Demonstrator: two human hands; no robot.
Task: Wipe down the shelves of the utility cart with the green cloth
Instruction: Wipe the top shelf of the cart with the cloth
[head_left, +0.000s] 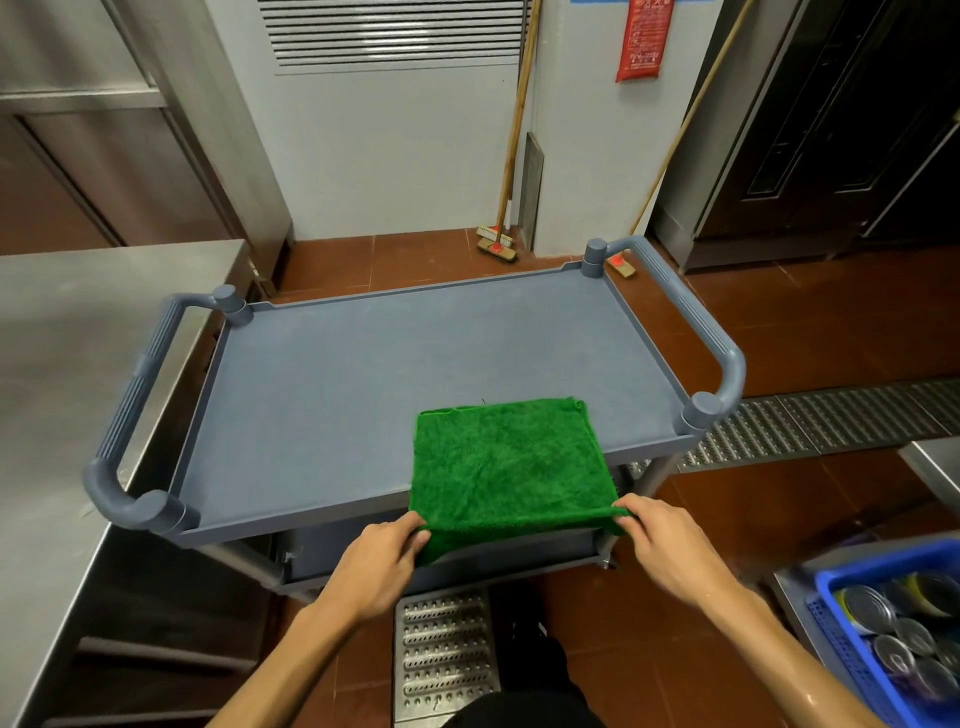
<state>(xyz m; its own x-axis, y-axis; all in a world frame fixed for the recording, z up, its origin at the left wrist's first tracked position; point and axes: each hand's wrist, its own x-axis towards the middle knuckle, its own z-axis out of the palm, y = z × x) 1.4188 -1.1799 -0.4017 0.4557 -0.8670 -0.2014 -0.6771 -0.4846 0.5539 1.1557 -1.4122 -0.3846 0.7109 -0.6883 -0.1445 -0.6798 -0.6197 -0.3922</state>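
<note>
A grey-blue utility cart (363, 374) stands in front of me, its top shelf bare apart from the green cloth (498, 462). The cloth lies flat on the near right part of the top shelf and hangs a little over the near rim. My left hand (384, 558) pinches the cloth's near left corner. My right hand (660, 540) pinches its near right corner. A lower shelf (332, 551) shows below the top one, mostly hidden.
A steel counter (78, 364) runs along the cart's left side. A blue crate of cans (898, 634) sits at the right. Brooms (498, 244) lean on the far wall. Floor drain grates (810, 426) lie right of the cart and below me.
</note>
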